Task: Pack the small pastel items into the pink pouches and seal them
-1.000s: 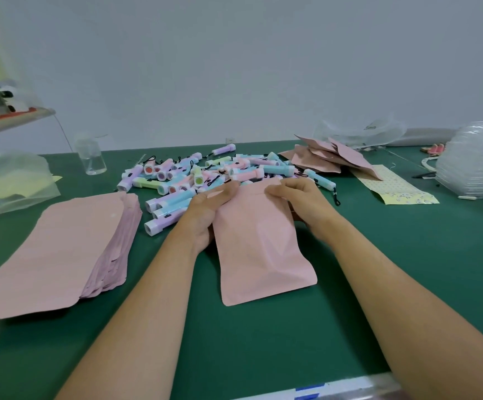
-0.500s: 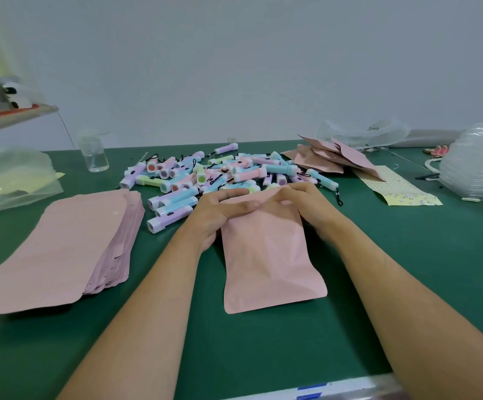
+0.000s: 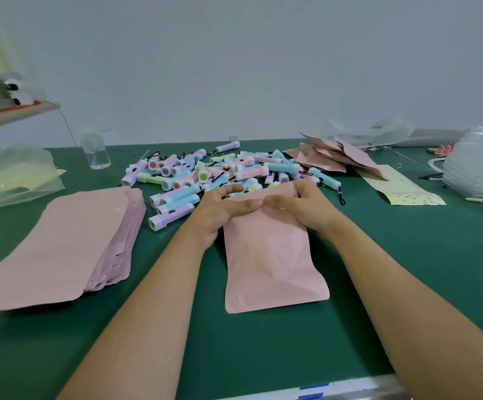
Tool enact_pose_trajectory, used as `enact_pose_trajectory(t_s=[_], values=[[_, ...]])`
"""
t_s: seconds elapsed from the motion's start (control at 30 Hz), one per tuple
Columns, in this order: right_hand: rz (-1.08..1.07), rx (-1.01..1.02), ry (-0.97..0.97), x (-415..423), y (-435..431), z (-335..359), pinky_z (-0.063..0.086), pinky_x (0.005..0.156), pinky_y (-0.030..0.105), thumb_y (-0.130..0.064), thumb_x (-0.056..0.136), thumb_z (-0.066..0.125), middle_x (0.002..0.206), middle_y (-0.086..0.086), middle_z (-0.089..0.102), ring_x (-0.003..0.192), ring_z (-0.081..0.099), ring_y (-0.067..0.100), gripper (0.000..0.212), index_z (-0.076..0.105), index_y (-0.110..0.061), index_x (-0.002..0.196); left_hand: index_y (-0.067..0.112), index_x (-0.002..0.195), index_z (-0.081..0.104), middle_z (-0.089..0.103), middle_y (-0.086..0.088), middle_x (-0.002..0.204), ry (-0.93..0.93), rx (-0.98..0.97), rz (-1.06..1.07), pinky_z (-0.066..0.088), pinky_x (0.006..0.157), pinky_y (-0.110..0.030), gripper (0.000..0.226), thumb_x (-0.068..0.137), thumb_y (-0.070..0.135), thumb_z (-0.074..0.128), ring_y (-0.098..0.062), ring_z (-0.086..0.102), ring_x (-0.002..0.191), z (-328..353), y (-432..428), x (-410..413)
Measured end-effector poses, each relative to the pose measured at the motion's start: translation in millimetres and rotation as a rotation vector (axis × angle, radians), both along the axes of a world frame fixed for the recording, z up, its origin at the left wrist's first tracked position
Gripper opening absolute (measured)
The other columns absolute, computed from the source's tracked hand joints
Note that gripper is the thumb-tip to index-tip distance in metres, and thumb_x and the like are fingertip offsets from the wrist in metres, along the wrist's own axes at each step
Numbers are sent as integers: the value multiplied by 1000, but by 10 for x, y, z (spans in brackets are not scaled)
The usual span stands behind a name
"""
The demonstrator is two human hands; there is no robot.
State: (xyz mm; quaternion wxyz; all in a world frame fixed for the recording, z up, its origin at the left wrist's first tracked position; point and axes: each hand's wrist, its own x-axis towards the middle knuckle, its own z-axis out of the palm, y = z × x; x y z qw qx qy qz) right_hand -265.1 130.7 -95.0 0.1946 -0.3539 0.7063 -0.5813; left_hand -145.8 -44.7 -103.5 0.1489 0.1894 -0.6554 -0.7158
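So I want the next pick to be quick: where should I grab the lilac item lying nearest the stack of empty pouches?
Pinch the lilac item by its slim barrel, mid-length, from above, across its long sides. It lies flat at the near edge of the pile, nothing on top, wider white head toward the stack. The left hand, holding the pink pouch, is nearest.

A green-matted work table (image 3: 407,269) carries my packing job: a thick stack of flat pink pouches (image 3: 61,241) to my left, a single pink pouch (image 3: 272,264) lying flat directly before me, and beyond it a loose heap of small pastel torch-shaped items (image 3: 205,174). Farther right lie a scatter of crumpled pink pouches (image 3: 329,157), a yellow dotted pouch (image 3: 401,189) and a pile of clear plastic packaging (image 3: 476,166). A clear plastic jar (image 3: 96,153) and a clear plastic bag (image 3: 9,174) sit at far left.
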Motion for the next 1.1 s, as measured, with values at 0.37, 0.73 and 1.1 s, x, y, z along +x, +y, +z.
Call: enact_pose_trajectory(t_s=[0.37,0.73,1.1], values=[[-94,-99,-97,-142,38,-72,57,60,30,-27,76,85,90,17,78,74,75,26,33,75,0,92,27,111,80,74,-9,128,100,129,61,64,80,-34,53,60,25,96,-28,75,109,-24,-35,-5],[18,18,-71,-36,83,-19,60,75,35,-31,77,88,98,9,80,90,78,28,23,83,-20,97,40,109,81,68,5,135,59,-189,53,53,108,-41,47,66,47,95,-18,67,119,-38,-58,-8],[-155,107,251,-72,157,88,47,69,29,-55,85,69,80,-13,73,77,66,7,25,81,-34,92,33,116,77,73,-6,129,88,-282,-49,60,98,-42,38,81,34,91,-26,73,113,-88,-69,-29]])
